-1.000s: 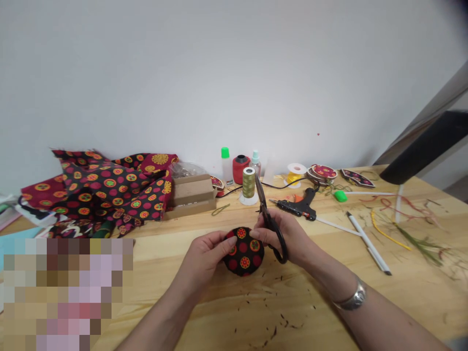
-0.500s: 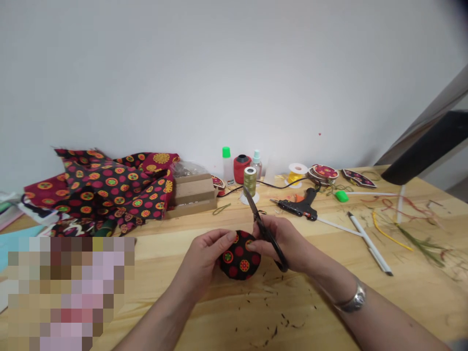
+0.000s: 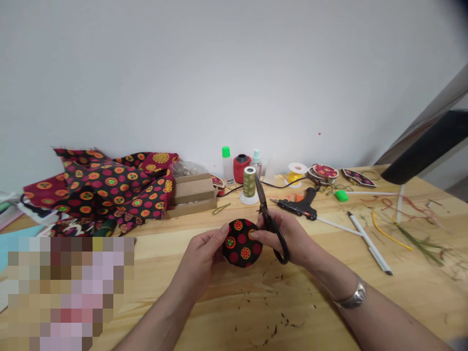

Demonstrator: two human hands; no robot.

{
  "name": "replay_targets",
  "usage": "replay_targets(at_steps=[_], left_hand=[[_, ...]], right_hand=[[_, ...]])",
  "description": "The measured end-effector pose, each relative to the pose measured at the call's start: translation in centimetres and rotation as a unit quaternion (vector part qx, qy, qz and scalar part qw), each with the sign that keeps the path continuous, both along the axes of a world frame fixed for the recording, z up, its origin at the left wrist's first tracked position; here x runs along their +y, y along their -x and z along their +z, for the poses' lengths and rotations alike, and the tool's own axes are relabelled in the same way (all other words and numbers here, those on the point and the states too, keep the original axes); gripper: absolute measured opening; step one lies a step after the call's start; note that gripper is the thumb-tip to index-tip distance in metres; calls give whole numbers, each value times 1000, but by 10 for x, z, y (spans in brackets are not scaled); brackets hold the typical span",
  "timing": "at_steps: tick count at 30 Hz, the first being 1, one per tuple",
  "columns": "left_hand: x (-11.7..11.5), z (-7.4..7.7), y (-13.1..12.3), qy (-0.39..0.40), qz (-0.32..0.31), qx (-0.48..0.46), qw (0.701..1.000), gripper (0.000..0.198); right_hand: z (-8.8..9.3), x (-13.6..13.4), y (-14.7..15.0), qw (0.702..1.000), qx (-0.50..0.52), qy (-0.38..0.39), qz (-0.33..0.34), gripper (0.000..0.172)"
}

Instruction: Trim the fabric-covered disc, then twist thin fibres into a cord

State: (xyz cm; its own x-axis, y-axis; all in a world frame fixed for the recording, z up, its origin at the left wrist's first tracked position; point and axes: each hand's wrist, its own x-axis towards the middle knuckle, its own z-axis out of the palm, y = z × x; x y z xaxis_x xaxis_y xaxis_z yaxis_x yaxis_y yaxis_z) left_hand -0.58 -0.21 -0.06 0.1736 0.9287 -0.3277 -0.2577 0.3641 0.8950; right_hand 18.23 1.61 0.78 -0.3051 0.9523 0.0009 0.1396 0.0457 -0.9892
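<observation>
Between my hands is a round disc covered in dark patterned fabric [image 3: 242, 246], its red and orange flower motifs facing me. My left hand [image 3: 208, 246] pinches the disc's left edge, thumb on top. With my right hand [image 3: 287, 239] I hold a pair of dark scissors [image 3: 272, 226], blades pointing up and away, while the thumb of that hand also presses on the disc's right edge. The scissor blades look closed together. Small dark fabric trimmings [image 3: 275, 331] lie on the wooden table [image 3: 204, 321] below the disc.
Crumpled patterned cloth [image 3: 113, 185] and a cardboard box [image 3: 193, 195] sit at the back left. Behind my hands stand a green thread spool [image 3: 249, 183] and a glue bottle [image 3: 227, 165]. A glue gun [image 3: 298, 207] and a white pen [image 3: 370, 243] lie to the right.
The fabric disc has risen slightly, and its face shows more fully, with my left thumb nearer its edge. The scissors in my right hand have shifted a little to the right and stand more upright.
</observation>
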Motion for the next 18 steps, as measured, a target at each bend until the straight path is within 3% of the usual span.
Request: replay_targets(at_steps=[4,7,12,18], left_hand=[[1,1,-1,5,3,14,1000,26],[2,0,0,7,20,-10,1000,32],[5,-2,3,23,72,-45,996,27],[8,-9,6,-15,105,-33,994,19]], right_hand=[[0,1,1,1000,-3,-3,-12,23],[1,2,1,1000,-3,-1,-26,23],[1,4,0,996,2,6,-92,26],[6,5,-1,988,61,27,-140,29]])
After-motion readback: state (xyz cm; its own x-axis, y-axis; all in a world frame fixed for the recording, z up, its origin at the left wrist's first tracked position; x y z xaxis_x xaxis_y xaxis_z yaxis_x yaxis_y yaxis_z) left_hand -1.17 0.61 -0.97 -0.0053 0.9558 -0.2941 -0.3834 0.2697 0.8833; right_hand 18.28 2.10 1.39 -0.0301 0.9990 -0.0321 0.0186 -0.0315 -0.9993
